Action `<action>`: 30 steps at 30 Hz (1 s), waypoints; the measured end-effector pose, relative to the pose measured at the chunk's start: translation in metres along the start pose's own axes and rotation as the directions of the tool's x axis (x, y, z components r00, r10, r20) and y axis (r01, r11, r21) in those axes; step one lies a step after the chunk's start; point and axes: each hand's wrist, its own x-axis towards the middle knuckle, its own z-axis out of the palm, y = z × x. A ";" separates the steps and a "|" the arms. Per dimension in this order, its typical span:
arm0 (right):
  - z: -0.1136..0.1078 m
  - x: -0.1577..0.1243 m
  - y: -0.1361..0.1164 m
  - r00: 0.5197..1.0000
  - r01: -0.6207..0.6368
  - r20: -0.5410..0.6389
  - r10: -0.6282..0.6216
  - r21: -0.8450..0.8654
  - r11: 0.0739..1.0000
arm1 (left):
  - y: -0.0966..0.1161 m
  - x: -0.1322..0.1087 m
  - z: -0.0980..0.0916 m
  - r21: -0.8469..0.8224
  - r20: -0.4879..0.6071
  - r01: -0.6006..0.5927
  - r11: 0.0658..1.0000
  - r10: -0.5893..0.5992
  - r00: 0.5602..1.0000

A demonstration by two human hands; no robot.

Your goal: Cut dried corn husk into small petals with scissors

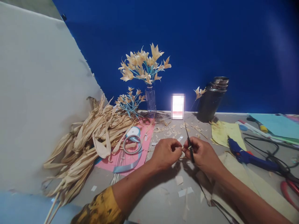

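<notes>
- Blue wall backs a grey table (pixel 163 199), bare just below the hands.
- Left hand (pixel 166 153) pinches a small husk piece (pixel 182 149).
- Right hand (pixel 202 154) grips thin scissors (pixel 189 141), touching it.
- Husk pile (pixel 88 140) well left; glue gun (pixel 247 155) right.

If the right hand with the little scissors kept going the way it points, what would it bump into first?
Most likely the left hand: the right hand points leftward at it, with the scissors and a small husk piece pinched between their fingers.
</notes>
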 end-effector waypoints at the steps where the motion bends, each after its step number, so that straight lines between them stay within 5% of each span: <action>1: 0.001 0.000 0.000 1.000 -0.003 0.003 0.003 0.006 1.000 | 0.001 -0.001 0.002 0.050 0.000 0.012 0.999 -0.012 1.000; 9: 0.004 0.000 0.002 1.000 0.022 -0.017 -0.022 -0.011 1.000 | 0.010 -0.008 0.013 0.423 -0.076 0.058 0.904 -0.028 0.997; 17: -0.002 0.003 0.006 1.000 0.007 -0.015 -0.006 0.066 0.998 | 0.002 -0.001 -0.003 0.087 -0.009 -0.012 0.996 0.012 1.000; 26: 0.003 0.000 0.000 0.999 0.035 -0.018 -0.035 -0.016 0.999 | 0.009 -0.008 0.011 0.467 -0.070 0.040 0.883 -0.008 0.997; 30: 0.000 0.002 0.001 0.997 0.023 -0.072 -0.025 -0.031 0.999 | 0.009 -0.007 0.000 0.427 -0.096 -0.009 0.904 0.055 0.994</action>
